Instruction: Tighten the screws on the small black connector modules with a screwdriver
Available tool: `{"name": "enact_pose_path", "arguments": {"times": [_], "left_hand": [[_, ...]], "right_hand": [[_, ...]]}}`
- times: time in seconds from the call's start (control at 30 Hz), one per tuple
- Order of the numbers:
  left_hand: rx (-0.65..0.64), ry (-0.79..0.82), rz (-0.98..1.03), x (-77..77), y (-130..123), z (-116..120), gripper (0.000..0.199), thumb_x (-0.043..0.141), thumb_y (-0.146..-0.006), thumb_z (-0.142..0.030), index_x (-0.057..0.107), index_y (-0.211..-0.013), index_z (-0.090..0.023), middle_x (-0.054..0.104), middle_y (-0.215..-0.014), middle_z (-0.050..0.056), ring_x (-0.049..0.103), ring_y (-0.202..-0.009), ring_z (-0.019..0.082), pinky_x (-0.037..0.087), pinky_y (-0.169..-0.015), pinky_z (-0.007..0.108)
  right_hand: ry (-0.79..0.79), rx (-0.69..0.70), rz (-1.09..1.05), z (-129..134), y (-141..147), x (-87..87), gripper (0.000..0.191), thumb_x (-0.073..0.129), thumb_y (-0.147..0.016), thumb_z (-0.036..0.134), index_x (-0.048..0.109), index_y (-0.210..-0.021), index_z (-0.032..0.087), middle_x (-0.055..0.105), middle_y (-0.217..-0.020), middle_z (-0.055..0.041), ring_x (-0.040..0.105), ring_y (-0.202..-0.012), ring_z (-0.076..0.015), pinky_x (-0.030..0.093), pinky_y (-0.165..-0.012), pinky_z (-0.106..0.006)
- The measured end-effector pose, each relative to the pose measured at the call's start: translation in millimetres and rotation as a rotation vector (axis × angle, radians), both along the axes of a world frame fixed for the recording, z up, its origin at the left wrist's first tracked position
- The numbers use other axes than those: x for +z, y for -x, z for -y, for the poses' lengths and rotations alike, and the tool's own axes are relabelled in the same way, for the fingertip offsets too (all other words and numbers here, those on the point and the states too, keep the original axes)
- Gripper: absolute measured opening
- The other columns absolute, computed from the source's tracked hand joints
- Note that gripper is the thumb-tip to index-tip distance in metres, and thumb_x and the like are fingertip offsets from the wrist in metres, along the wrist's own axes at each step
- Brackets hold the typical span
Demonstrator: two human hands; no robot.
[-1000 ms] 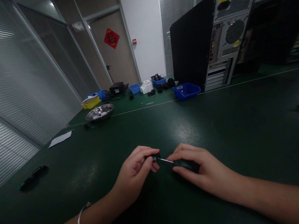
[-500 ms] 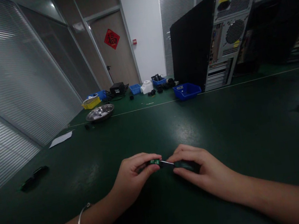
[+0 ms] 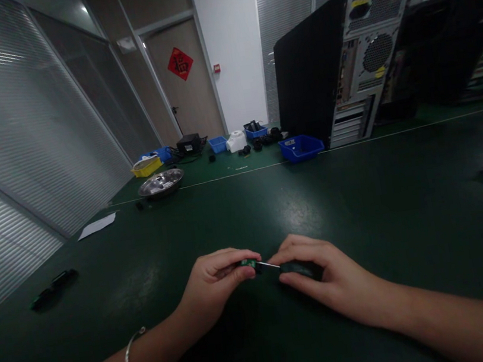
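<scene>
Near the middle of the green table (image 3: 229,218), my left hand (image 3: 219,280) pinches a small green circuit board piece (image 3: 248,263) with a dark part at its right end. My right hand (image 3: 321,271) is closed around the dark handle of a screwdriver (image 3: 296,268). Its thin metal shaft points left and meets the dark end of the board piece; the tip itself is too small to make out. A silver bracelet is on my left wrist.
Dark green parts (image 3: 54,288) and white paper (image 3: 97,226) lie at the left. Behind them stands a metal bowl (image 3: 161,183). A blue bin (image 3: 301,147) sits beside a black computer case (image 3: 312,75); small bins and parts line the back.
The view has shifted very slightly. Both hands keep their holds, and the board piece and screwdriver are nearly where they were.
</scene>
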State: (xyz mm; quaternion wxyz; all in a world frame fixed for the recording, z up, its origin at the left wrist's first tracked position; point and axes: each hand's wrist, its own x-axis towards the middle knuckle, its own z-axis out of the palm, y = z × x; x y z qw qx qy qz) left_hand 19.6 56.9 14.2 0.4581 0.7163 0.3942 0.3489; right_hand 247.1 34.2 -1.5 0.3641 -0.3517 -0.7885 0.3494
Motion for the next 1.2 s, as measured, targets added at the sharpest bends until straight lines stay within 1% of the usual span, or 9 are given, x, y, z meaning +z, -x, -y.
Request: {"name": "enact_pose_path", "arguments": {"times": [0.17, 0.27, 0.33, 0.47, 0.53, 0.7, 0.87, 1.07, 1.2], "left_hand": [[-0.007, 0.047, 0.023, 0.7, 0.3, -0.3, 0.017, 0.067, -0.079, -0.019, 0.076, -0.093, -0.018, 0.072, -0.09, 0.007, 0.065, -0.078, 0.018, 0.053, -0.073, 0.03], [-0.005, 0.056, 0.03, -0.8, 1.1, -0.5, 0.017, 0.067, -0.079, -0.019, 0.076, -0.094, -0.018, 0.072, -0.091, 0.007, 0.065, -0.08, 0.019, 0.053, -0.074, 0.03], [0.0, 0.015, 0.0, -2.5, 1.6, -0.5, 0.017, 0.067, -0.08, -0.019, 0.076, -0.095, -0.018, 0.072, -0.093, 0.007, 0.066, -0.082, 0.019, 0.053, -0.075, 0.03], [0.012, -0.121, -0.096, -4.5, 2.1, -0.2, 0.017, 0.067, -0.081, -0.021, 0.076, -0.096, -0.021, 0.074, -0.093, 0.007, 0.066, -0.085, 0.021, 0.051, -0.077, 0.031], [0.014, -0.126, -0.097, -3.7, 1.7, 0.2, 0.017, 0.067, -0.081, -0.021, 0.076, -0.096, -0.021, 0.074, -0.093, 0.007, 0.067, -0.086, 0.021, 0.051, -0.077, 0.031], [0.009, -0.011, -0.011, -0.9, 0.3, 0.8, 0.017, 0.068, -0.078, -0.017, 0.077, -0.092, -0.019, 0.073, -0.093, 0.007, 0.067, -0.085, 0.021, 0.053, -0.077, 0.031], [-0.014, 0.109, 0.068, -4.0, -1.1, 0.2, 0.017, 0.069, -0.077, -0.018, 0.076, -0.092, -0.017, 0.072, -0.09, 0.007, 0.066, -0.08, 0.019, 0.054, -0.075, 0.03], [-0.019, 0.14, 0.098, -5.6, -2.2, -0.1, 0.017, 0.069, -0.078, -0.02, 0.075, -0.094, -0.016, 0.071, -0.089, 0.006, 0.065, -0.077, 0.017, 0.053, -0.076, 0.03], [0.002, 0.164, 0.121, -6.7, 1.1, -3.2, 0.02, 0.066, -0.081, -0.022, 0.072, -0.099, -0.016, 0.07, -0.092, 0.006, 0.065, -0.079, 0.018, 0.052, -0.076, 0.031]], "right_hand": [[0.01, 0.007, -0.008, -0.7, -0.8, -0.1, 0.025, 0.061, -0.089, 0.017, 0.068, -0.113, 0.024, 0.065, -0.099, -0.0052, 0.062, -0.091, -0.0195, 0.05, -0.081, -0.033], [0.008, 0.002, -0.008, -0.9, -0.7, -0.7, 0.025, 0.061, -0.089, 0.018, 0.068, -0.112, 0.024, 0.064, -0.099, -0.0049, 0.062, -0.091, -0.0193, 0.05, -0.081, -0.033], [0.008, -0.003, 0.001, -0.5, -0.2, -0.6, 0.025, 0.061, -0.089, 0.017, 0.068, -0.112, 0.024, 0.064, -0.099, -0.0051, 0.062, -0.091, -0.0193, 0.05, -0.081, -0.033], [-0.007, -0.012, 0.009, 0.4, 1.1, 0.6, 0.027, 0.062, -0.088, 0.015, 0.068, -0.113, 0.024, 0.065, -0.098, -0.0053, 0.062, -0.091, -0.0195, 0.05, -0.08, -0.033], [-0.009, -0.012, 0.006, 0.4, 1.3, 0.8, 0.027, 0.062, -0.088, 0.016, 0.068, -0.113, 0.024, 0.065, -0.098, -0.0055, 0.061, -0.09, -0.0194, 0.05, -0.08, -0.033], [-0.011, 0.003, -0.015, -0.2, 0.9, 0.0, 0.026, 0.062, -0.089, 0.017, 0.068, -0.113, 0.024, 0.065, -0.098, -0.0055, 0.062, -0.091, -0.0193, 0.051, -0.08, -0.033], [-0.009, 0.018, -0.027, -0.5, 1.9, 3.1, 0.025, 0.062, -0.089, 0.017, 0.069, -0.112, 0.024, 0.065, -0.098, -0.0052, 0.062, -0.091, -0.019, 0.05, -0.08, -0.032], [-0.011, 0.015, -0.025, -0.1, 1.5, 4.6, 0.026, 0.062, -0.088, 0.015, 0.068, -0.112, 0.023, 0.064, -0.098, -0.0053, 0.062, -0.091, -0.0188, 0.05, -0.08, -0.032], [0.017, -0.024, -0.003, -0.2, 0.7, 3.2, 0.025, 0.061, -0.089, 0.015, 0.068, -0.111, 0.023, 0.064, -0.099, -0.0053, 0.062, -0.091, -0.0193, 0.05, -0.081, -0.032]]}}
